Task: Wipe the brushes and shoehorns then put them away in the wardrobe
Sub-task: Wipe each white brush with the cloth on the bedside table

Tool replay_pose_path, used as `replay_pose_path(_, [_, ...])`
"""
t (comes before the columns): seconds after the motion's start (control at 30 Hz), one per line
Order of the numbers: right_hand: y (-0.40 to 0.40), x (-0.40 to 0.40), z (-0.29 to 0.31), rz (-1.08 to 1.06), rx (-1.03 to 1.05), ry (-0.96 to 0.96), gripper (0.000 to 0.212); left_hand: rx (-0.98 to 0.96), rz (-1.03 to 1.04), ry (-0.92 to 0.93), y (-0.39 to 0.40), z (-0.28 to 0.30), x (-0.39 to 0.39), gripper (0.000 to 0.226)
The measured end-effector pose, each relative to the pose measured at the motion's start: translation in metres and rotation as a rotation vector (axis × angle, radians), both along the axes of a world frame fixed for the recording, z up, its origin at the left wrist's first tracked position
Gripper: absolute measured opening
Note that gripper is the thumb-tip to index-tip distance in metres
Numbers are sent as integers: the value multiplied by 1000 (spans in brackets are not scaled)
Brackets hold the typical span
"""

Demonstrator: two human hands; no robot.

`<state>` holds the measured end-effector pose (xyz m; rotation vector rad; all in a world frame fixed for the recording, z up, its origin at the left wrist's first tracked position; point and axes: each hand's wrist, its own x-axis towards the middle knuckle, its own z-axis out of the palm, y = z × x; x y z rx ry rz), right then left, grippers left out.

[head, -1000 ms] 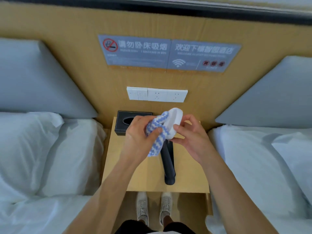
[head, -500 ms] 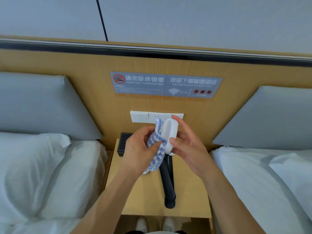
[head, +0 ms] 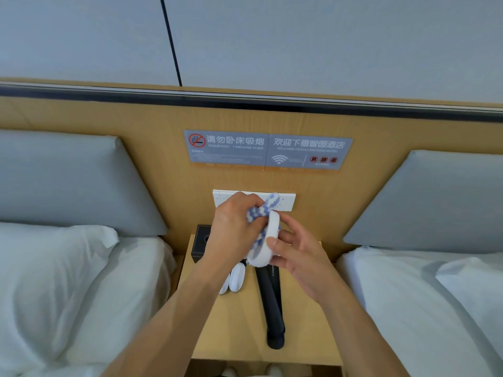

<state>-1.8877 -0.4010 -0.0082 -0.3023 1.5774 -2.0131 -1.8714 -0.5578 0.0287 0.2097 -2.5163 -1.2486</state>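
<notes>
At the near edge the wooden nightstand point(head: 304, 330) stands between two beds, with white bedding on the left point(head: 68, 289) and on the right point(head: 424, 303); on its top a long black shoehorn point(head: 272, 308) lies lengthwise, its rounded end toward the viewer, and just left of it two small white brushes point(head: 234, 280) lie side by side, partly hidden by the left forearm; above the nightstand both hands meet over one more brush; the right hand point(head: 302, 257) holds a white oval brush point(head: 268, 242) from the right side, thumb curled over its edge and fingers wrapped behind it, the brush tilted nearly upright; the left hand point(head: 234, 227) grips a bunched blue-and-white striped cloth point(head: 261, 213), fingers curled round it, and presses it against the left face of that brush, one end of the cloth sticking up above the knuckles and another hanging down beside the brush; behind the hands, at the back of the nightstand, sits a black tissue box point(head: 201, 243), largely covered by the left wrist; further back a white switch and socket panel point(head: 285, 202) is set in the wooden headboard wall point(head: 163, 164), a grey sign point(head: 268, 149) above it with a no-smoking mark and a wifi mark; grey padded headboards flank the wall left point(head: 68, 183) and right point(head: 435, 202); a pale wall point(head: 326, 42) rises behind
</notes>
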Motion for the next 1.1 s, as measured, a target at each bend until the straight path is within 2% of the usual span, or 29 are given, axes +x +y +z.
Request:
replay_pose_path(0.17, [10, 4, 2, -22, -10, 12, 51, -13, -90, 110, 5, -2, 10, 17])
replay_pose_path(0.37, [18, 3, 3, -53, -8, 7, 57, -145, -170, 219, 9, -8, 24, 21])
replay_pose_path(0.5, [24, -2, 5, -71, 27, 6, 59, -123, -249, 145, 10, -12, 35, 18])
replay_pose_path(0.67, [31, 0, 1, -54, 28, -77, 62, -223, -503, 35, -5, -4, 36, 20])
replay_pose_path(0.83, [36, -5, 6, -58, 40, -111, 63, -194, -643, -95, -22, 2, 34, 34])
replay_pose_path(0.93, [35, -8, 11, -75, 11, -155, 65, -92, -547, -127, -18, -5, 37, 37])
replay_pose_path(1.0, [31, -7, 16, -97, -30, -189, 64, 12, -396, -51, -7, -11, 41, 37])
replay_pose_path(1.1, [22, -6, 19, -150, -33, -206, 61, 68, -204, 73, 13, -18, 45, 37])
